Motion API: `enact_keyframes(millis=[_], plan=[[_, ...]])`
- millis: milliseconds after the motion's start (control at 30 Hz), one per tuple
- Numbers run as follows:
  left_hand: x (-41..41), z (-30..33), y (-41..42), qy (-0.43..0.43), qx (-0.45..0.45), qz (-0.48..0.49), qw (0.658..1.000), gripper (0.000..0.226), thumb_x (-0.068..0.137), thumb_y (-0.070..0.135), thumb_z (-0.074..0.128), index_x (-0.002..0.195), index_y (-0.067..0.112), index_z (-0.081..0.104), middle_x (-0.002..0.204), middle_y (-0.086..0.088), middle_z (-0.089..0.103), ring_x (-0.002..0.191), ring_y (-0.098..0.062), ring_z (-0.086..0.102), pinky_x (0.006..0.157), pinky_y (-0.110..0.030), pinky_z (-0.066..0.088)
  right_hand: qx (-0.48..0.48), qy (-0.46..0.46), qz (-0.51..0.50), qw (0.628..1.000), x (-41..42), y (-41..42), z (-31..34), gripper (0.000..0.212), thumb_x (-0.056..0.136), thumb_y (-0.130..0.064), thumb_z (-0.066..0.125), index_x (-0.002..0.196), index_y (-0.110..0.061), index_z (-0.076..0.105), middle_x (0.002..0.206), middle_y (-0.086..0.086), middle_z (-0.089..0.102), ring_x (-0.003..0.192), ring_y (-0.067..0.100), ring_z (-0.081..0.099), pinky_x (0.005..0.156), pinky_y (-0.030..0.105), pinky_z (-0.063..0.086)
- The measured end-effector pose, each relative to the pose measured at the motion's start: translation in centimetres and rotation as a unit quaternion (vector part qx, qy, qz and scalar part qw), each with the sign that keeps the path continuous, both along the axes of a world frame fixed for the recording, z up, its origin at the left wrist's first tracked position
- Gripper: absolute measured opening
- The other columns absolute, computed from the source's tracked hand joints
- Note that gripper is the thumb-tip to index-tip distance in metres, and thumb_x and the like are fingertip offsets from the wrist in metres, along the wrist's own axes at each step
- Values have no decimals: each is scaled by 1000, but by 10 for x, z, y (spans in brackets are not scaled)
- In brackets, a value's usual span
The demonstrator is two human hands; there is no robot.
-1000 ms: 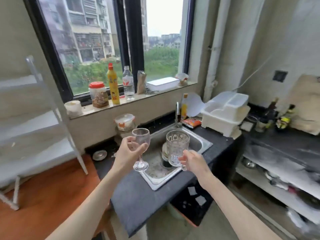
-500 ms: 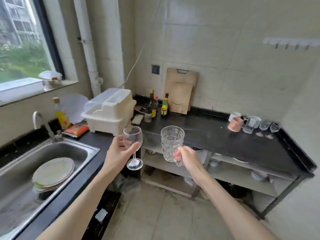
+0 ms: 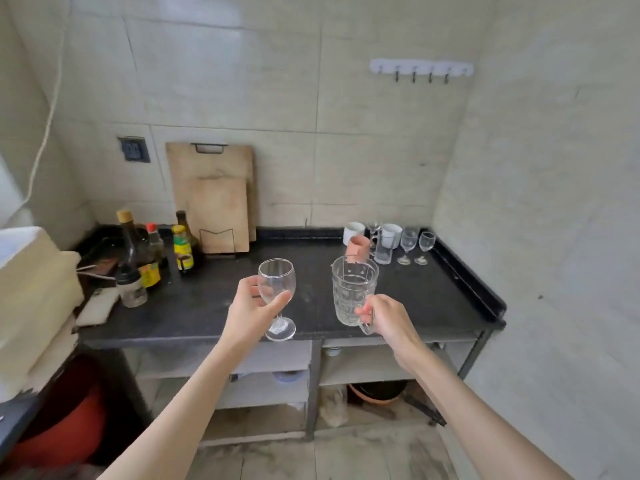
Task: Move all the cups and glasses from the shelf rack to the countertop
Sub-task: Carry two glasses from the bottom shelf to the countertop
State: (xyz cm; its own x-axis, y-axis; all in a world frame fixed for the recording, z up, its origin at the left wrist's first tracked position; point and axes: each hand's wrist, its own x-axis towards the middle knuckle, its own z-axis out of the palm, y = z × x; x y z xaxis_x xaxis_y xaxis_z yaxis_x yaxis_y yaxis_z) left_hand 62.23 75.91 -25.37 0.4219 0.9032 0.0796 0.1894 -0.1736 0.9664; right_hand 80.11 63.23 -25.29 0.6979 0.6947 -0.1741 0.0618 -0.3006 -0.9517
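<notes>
We are in the carrying step, with a piece of glassware in each hand and the black stone table [image 3: 214,306] in front of us. Our left hand [image 3: 247,311] is wrapped around the bowl of a clear stemmed wine glass [image 3: 277,296], thumb on the near side and fingers curled behind, so the glass hangs upright with its round foot over the near edge of the table, not yet set down. Our right hand [image 3: 388,318] is closed on the handle of a clear patterned glass mug [image 3: 353,292], which is also upright and held above the table surface, to the right of the wine glass and apart from it. At the far right corner of the table a group of drinkware already stands: two white ceramic mugs [image 3: 354,232], a pink cup [image 3: 358,248], a plain clear tumbler [image 3: 383,252] and two small stemmed glasses [image 3: 408,244], close together near the raised rim. At the far left stand dark sauce bottles [image 3: 152,251], and two wooden cutting boards [image 3: 214,195] lean on the tiled wall. We judge that the next move is to reach forward and lower both pieces onto the bare stretch just near of the standing group, feet flat, then loosen each hand. The wine glass calls for care, since its narrow foot could tip, and the mug should land clear of the pink cup so nothing knocks. The shelf rack is out of view, so we cannot tell how much remains.
</notes>
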Motion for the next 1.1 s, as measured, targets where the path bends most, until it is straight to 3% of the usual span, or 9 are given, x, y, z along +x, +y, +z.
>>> enact_keyframes(millis=[167,267,367,533,600,700,800,967,1100], plan=[[101,0,70,27,4,-48,998,52,79,30,70,121,16,43,106,2,57,84,-2,56,65,-19,43,-7,14,-44,999,87,54,-5,18,87,-18,43,80,-10,58,80,7,61,70,18,49,75,33,45],[153,-7,99,55,-10,-75,996,55,78,33,70,122,15,41,109,0,57,91,-13,59,76,-27,47,-18,25,-74,997,132,76,-16,18,85,-20,45,79,-11,60,73,5,58,70,18,50,83,36,47],[201,-26,124,81,-28,-94,992,54,77,35,71,119,18,42,110,0,58,93,-16,59,81,-30,47,-31,38,-93,994,174,94,-32,18,84,-19,45,78,-12,60,80,8,62,71,20,51,85,36,46],[273,-63,156,100,-66,-99,988,55,76,38,71,119,19,42,108,5,57,91,-13,58,64,-20,42,-64,80,-108,989,246,130,-65,20,84,-17,45,88,-7,62,108,16,66,107,30,60,102,45,42],[302,-82,170,113,-75,-100,986,57,75,41,71,119,18,43,109,4,59,91,-12,60,63,-19,43,-78,92,-104,987,277,147,-81,20,84,-17,46,89,-7,62,109,18,65,108,31,59,103,47,41],[347,-106,194,134,-93,-98,982,60,74,40,72,120,16,41,110,2,59,93,-13,61,63,-20,44,-96,105,-86,986,324,172,-106,15,82,-17,49,85,-8,61,94,10,64,92,24,59,102,45,42],[387,-118,212,143,-100,-88,981,62,77,34,71,124,13,36,112,0,55,95,-17,59,68,-24,45,-123,115,-64,984,364,188,-124,8,80,-17,52,80,-10,57,82,6,54,82,19,50,85,35,42],[443,-149,231,174,-111,-89,974,61,80,25,70,127,13,32,112,3,50,92,-17,58,72,-26,46,-179,144,-53,972,424,215,-153,13,81,-17,53,72,-12,46,78,5,47,77,18,46,70,30,35],[466,-168,235,183,-139,-94,969,61,80,20,70,127,12,31,115,0,51,95,-17,58,73,-24,44,-198,170,-54,964,443,230,-169,12,79,-17,56,71,-11,51,73,4,47,72,17,44,70,30,34]])
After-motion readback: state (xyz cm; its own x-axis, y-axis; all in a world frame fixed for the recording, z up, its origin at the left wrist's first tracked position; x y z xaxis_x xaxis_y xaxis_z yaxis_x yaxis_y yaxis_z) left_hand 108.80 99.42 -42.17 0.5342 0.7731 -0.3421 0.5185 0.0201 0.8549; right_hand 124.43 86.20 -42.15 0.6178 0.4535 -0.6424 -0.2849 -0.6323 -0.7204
